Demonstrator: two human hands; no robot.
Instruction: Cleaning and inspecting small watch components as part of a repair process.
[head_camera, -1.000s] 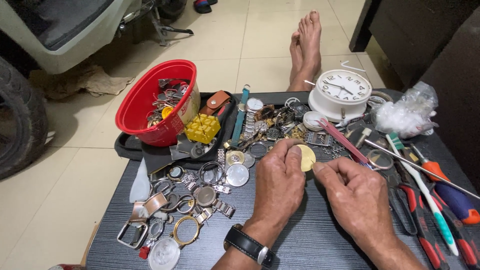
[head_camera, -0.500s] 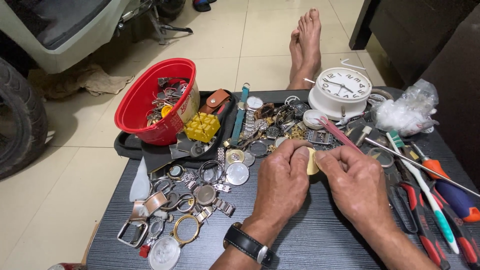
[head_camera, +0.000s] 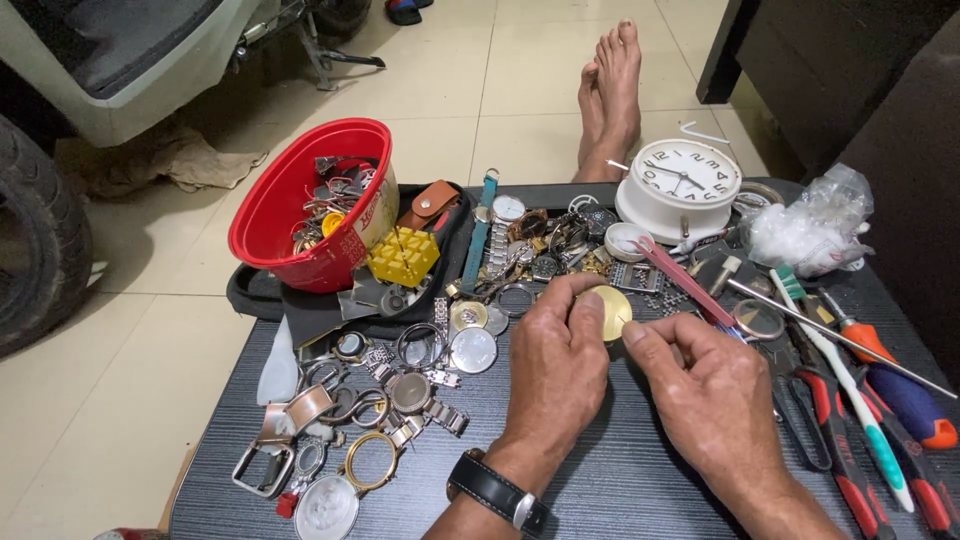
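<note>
Nearest me, a bare strip of dark table runs along the near edge under my wrists; that's the only open room. Left hand, black watch on the wrist, is curled with fingertips pinching a round gold disc from its left. Right hand is curled too, thumb tip touching the disc's right edge, so both hands hold it just above the table, mid-table.

Left of my hands: loose cases, rings and buckles spread out to the left edge. Right: red-handled pliers and screwdrivers crowd the right edge.

Further back: yellow block, red bowl of parts overhanging the far-left corner, white clock and plastic bag at the far edge. Beyond, bare feet on tiled floor.
</note>
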